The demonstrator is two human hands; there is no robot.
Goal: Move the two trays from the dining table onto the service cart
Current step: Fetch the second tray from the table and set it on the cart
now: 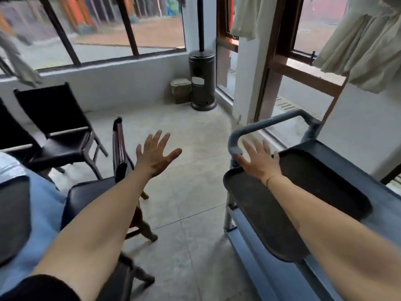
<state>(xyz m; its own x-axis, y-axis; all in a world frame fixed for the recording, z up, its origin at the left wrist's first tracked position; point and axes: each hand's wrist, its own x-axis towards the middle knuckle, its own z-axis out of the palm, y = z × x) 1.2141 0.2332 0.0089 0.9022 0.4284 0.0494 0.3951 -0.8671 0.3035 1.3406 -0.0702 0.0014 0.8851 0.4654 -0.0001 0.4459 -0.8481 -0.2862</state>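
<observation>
Left hand [155,156] spread, empty, over floor. Right hand [259,162] flat, released, on tray [303,213] atop cart [347,155]. Second tray [13,216] waits on table [43,205]; likely fetch next.

Two dark trays showing, one on the cart at right [303,192], one on the table at near left [13,218], three black chairs sitting at left [63,127], two open hands reaching, left hand [155,156], right hand [259,162], one patio heater standing far [201,81], one service cart [351,157]

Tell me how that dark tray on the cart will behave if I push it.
The tray looks rigid, so it probably slides as one piece. It seems empty, likely light. One end overhangs the cart, so pushing outward might tip it.
</observation>
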